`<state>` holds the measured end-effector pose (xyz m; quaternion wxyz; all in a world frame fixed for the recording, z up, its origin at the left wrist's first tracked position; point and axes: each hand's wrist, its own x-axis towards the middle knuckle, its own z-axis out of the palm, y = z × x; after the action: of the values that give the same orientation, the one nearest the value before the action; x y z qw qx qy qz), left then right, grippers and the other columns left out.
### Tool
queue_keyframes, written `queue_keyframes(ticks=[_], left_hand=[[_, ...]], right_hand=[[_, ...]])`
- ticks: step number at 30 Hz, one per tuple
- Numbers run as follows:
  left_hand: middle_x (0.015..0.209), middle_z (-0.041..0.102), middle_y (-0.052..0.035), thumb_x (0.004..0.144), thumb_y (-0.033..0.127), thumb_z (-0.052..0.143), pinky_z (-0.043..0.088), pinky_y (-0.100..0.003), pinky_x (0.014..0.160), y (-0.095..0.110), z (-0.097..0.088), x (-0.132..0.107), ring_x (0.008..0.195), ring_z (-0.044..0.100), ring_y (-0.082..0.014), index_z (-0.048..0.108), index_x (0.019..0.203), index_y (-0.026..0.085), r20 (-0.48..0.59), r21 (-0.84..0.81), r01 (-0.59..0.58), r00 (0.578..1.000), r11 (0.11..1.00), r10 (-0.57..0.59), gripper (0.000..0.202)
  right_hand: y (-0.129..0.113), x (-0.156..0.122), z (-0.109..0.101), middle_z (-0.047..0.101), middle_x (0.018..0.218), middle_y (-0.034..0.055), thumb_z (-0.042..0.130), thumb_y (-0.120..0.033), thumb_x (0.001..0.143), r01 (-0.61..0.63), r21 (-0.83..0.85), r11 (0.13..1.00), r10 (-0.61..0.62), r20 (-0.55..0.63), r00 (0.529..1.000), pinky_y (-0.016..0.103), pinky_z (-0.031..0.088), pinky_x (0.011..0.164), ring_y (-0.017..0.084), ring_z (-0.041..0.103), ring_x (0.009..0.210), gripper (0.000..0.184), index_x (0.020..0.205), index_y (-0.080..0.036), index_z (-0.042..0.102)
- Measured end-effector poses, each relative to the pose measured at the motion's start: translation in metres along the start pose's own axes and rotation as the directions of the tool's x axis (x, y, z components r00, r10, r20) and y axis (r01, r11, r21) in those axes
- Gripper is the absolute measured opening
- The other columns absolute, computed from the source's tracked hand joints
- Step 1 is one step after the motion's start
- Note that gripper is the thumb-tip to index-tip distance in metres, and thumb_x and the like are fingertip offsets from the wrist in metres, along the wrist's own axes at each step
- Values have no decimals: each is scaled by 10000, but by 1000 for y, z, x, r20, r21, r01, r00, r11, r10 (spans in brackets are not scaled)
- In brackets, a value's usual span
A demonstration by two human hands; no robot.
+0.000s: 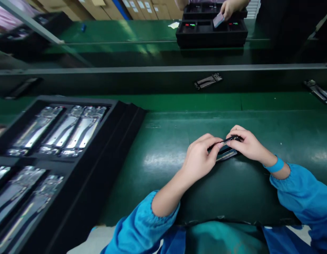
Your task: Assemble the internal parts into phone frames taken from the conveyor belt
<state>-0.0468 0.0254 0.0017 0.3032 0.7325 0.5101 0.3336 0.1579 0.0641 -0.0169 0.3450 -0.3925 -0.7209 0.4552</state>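
Over the green mat (163, 176) I hold a phone chassis (226, 154), tilted on its long side, with dark and silvery parts showing. My left hand (201, 155) grips its left end between thumb and fingers. At the other end my right hand (244, 143) pinches the upper corner, thumb in front and fingers behind. My fingers cover much of the chassis, so its finer parts are hidden. To the left, a black foam tray (126, 116) holds several similar phone chassis (85, 128) in slots.
Beyond the mat, one phone chassis (208, 81) lies on the dark strip and another chassis (319, 91) lies farther right. A grey rail (158, 68) crosses behind them. Across it, a co-worker's hand (229, 8) holds a small flat piece above a black tray (211, 38).
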Motion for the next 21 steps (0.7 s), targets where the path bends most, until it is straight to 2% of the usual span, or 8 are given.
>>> queue_keyframes(ticks=[3, 6, 14, 21], left_hand=[[876, 681, -29, 974, 242, 578, 490, -269, 734, 5, 5, -5, 806, 632, -143, 730, 1016, 196, -84, -10, -43, 996, 999, 42, 165], [870, 678, -24, 975, 227, 578, 491, -259, 723, 7, 6, -7, 801, 631, -135, 729, 1004, 196, -112, -28, -57, 992, 998, 54, 157], [861, 676, -11, 971, 209, 584, 488, -246, 703, 12, 5, -9, 786, 626, -121, 727, 1010, 205, -122, -57, -61, 991, 996, 54, 148], [883, 690, -19, 980, 228, 558, 499, -260, 727, 8, 12, -11, 818, 641, -138, 736, 1014, 217, -87, -28, 0, 996, 1000, -3, 181]], right_hand=[[-9, -3, 5, 573, 813, 5, 624, -206, 880, 11, 6, 1000, -10, -57, 998, 298, 403, 694, 179, 549, 769, 49, 842, -197, 655], [-15, -7, 7, 541, 759, -19, 587, -206, 897, -15, 15, 1000, 16, -79, 997, 289, 379, 660, 164, 511, 713, 74, 824, -203, 580], [-17, -9, 6, 532, 773, -16, 524, -198, 912, 14, -52, 999, -18, -76, 997, 290, 360, 661, 165, 493, 712, 82, 832, -208, 537], [-16, -12, 17, 479, 689, -32, 512, -181, 872, -51, -19, 999, 47, -170, 984, 287, 342, 617, 154, 457, 659, 120, 754, -204, 501]])
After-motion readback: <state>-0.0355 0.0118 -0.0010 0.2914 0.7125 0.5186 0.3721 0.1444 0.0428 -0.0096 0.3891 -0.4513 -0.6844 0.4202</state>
